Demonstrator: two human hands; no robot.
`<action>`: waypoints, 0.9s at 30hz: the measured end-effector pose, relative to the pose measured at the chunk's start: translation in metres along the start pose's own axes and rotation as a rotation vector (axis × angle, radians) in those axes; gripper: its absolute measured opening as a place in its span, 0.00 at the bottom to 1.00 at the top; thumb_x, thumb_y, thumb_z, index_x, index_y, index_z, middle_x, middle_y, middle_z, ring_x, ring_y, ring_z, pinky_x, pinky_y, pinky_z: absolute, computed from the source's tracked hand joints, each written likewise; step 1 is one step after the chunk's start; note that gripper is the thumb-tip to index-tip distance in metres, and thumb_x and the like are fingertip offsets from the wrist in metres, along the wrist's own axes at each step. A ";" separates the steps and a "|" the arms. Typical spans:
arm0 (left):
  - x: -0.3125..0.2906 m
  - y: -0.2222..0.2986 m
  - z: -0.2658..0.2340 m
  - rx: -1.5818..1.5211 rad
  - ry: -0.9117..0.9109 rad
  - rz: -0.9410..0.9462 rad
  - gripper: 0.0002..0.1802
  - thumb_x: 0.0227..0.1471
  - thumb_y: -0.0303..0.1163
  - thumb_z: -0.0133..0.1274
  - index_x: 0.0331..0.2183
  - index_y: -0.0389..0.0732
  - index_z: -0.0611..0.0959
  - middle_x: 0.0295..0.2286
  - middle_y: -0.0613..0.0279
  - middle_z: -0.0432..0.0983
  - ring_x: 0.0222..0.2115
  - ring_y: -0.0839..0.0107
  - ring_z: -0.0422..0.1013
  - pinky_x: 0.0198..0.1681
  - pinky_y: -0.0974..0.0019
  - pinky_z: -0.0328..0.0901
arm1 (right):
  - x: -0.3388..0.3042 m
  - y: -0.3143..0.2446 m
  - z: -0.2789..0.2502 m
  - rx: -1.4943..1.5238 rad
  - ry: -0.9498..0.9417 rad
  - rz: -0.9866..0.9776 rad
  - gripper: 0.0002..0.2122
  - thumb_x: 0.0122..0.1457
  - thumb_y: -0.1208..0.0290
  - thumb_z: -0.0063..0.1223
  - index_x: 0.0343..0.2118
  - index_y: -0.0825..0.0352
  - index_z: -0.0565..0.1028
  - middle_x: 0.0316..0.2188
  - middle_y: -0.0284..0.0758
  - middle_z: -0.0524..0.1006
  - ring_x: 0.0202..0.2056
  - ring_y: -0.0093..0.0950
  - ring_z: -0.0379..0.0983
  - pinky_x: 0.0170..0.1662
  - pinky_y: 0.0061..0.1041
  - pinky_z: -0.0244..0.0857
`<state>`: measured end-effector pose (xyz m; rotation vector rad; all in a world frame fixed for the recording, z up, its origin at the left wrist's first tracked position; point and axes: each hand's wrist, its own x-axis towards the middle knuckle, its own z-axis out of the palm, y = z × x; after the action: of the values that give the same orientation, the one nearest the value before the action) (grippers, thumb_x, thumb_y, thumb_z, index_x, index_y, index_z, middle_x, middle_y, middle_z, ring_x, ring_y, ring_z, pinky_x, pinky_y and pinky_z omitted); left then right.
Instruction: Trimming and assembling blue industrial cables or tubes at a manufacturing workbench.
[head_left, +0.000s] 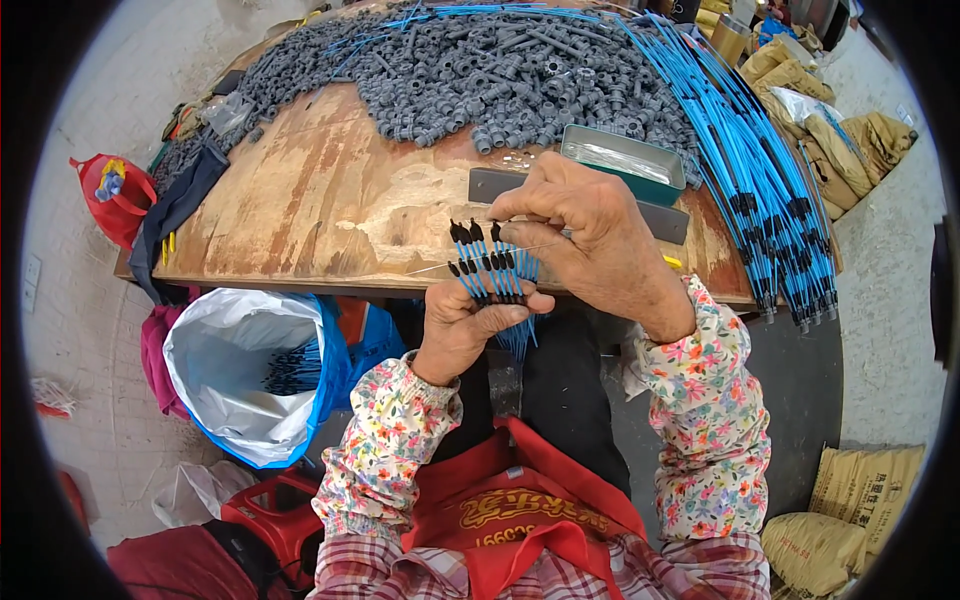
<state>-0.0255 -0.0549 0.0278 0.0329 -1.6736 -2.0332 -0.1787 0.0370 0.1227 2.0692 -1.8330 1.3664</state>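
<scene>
Over the table's front edge, my left hand (455, 328) is closed around a bundle of thin blue rods (487, 284) with black tips and black collars. The rods stand side by side, and their lower ends hang below the fist. A thin straight wire (432, 268) crosses the bundle sideways. From the right, my right hand (605, 240) reaches over the bundle, thumb and forefinger pinched at a black tip (496, 231). Its fingers partly hide the rods on that side.
Grey plastic fittings (480, 75) heap across the back of the wooden table (300, 190). A green tin (625, 165) stands behind a flat metal bar (655, 219). More blue rods (745, 150) lie at the right. A white-lined bag (240, 350) holding rods stands left of my knees.
</scene>
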 end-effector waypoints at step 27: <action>-0.001 0.000 0.002 -0.082 0.028 0.079 0.09 0.47 0.17 0.54 0.35 0.30 0.80 0.32 0.54 0.79 0.36 0.66 0.76 0.39 0.70 0.70 | -0.012 -0.024 0.008 -0.139 0.164 0.070 0.06 0.48 0.81 0.55 0.31 0.71 0.78 0.21 0.38 0.70 0.23 0.31 0.70 0.25 0.26 0.61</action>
<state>-0.0251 -0.0526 0.0279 -0.0322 -1.5488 -2.0311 -0.1538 0.0492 0.1218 1.7864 -1.8897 1.3374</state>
